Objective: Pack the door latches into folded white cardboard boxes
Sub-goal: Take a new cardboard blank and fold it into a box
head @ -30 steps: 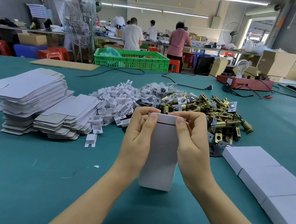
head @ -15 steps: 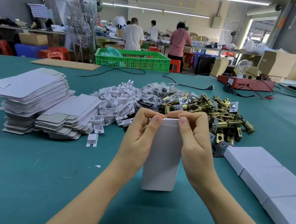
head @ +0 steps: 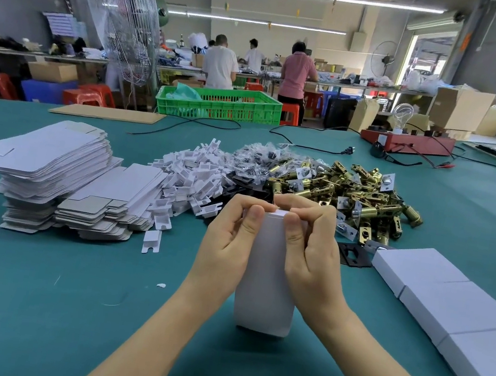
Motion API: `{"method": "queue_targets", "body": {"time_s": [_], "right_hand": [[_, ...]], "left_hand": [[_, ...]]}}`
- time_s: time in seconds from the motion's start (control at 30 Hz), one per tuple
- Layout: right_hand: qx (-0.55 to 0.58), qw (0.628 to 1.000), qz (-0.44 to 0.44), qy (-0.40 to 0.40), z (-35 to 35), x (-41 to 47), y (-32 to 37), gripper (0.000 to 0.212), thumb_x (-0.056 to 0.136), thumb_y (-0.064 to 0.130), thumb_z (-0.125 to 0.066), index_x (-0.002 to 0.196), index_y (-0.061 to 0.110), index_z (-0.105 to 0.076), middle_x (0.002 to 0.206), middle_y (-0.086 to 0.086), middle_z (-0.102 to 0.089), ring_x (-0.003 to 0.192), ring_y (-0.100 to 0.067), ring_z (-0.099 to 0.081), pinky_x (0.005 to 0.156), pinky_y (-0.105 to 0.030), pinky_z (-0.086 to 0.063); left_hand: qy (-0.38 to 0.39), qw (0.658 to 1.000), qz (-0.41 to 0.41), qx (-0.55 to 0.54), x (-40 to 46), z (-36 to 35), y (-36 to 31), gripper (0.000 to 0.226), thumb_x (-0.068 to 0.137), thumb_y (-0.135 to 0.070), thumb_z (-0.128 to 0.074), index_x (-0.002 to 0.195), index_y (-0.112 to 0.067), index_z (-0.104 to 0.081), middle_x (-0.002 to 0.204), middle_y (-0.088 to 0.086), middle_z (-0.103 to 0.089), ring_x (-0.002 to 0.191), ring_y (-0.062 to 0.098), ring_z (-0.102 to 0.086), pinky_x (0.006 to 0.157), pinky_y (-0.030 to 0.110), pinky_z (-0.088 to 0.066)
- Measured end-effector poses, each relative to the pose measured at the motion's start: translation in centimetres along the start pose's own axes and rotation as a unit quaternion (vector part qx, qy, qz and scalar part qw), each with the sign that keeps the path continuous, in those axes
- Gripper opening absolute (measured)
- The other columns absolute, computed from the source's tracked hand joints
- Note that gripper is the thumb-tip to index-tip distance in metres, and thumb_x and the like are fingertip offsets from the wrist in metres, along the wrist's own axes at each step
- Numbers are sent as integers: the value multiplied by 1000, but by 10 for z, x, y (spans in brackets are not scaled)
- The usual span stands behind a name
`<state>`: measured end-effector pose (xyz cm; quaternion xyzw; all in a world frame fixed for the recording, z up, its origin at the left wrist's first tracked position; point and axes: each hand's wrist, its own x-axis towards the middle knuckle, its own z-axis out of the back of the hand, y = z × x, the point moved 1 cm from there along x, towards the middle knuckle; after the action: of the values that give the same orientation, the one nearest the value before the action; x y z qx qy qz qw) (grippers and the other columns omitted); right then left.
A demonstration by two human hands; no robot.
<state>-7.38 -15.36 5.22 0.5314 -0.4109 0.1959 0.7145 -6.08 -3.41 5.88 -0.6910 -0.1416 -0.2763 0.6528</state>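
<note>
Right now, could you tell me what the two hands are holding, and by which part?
Both the left hand and the right hand grip the upright folded white cardboard box at its top end, fingers curled over the top flap.

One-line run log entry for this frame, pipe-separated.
step: closing top flap | hands: left hand and right hand grip white box upright on table | latches: piled behind | closed boxes: right
</note>
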Motion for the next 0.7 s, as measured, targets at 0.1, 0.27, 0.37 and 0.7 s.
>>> {"method": "queue_targets", "body": {"time_s": [0.1, 0.27, 0.37, 0.7], "right_hand": [[-11, 1000, 15, 0, 0, 0, 0, 18, 96, 8, -45, 98, 25, -40, 116, -3, -59, 113, -1, -56, 86, -13, -45], [-26, 999, 17, 11, 2, 0, -1, 12, 96, 9, -44, 96, 20, -43, 117, 0, -59, 111, 3, -56, 86, -13, -45], [-28, 999, 13, 9, 1, 0, 0, 21, 96, 10, -45, 94, 30, -41, 118, 6, -58, 110, 3, -57, 86, -16, -47], [-74, 991, -105, 32, 1, -3, -3, 35, 92, 43, -55, 118, 23, -44, 111, 11, -57, 96, -2, -60, 79, -23, -50]], "left_hand": [[6, 1000, -9, -6, 0, 1, -1, 15, 97, -31, -50, 93, -24, -63, 76, -11, -60, 62, -2, -46, 60, 10, -38], [29, 999, -32, 6, 1, 3, -1, 9, 96, -12, -56, 94, -17, -64, 80, -19, -65, 67, -6, -53, 65, 6, -39], [22, 999, -31, 1, 1, 4, -1, 8, 95, -16, -57, 92, -19, -64, 90, -7, -69, 84, 3, -61, 75, 13, -44], [-119, 992, -43, -8, 4, 16, 0, 7, 92, -35, -58, 98, -34, -62, 78, -20, -59, 63, -3, -49, 56, 9, -41]]}}
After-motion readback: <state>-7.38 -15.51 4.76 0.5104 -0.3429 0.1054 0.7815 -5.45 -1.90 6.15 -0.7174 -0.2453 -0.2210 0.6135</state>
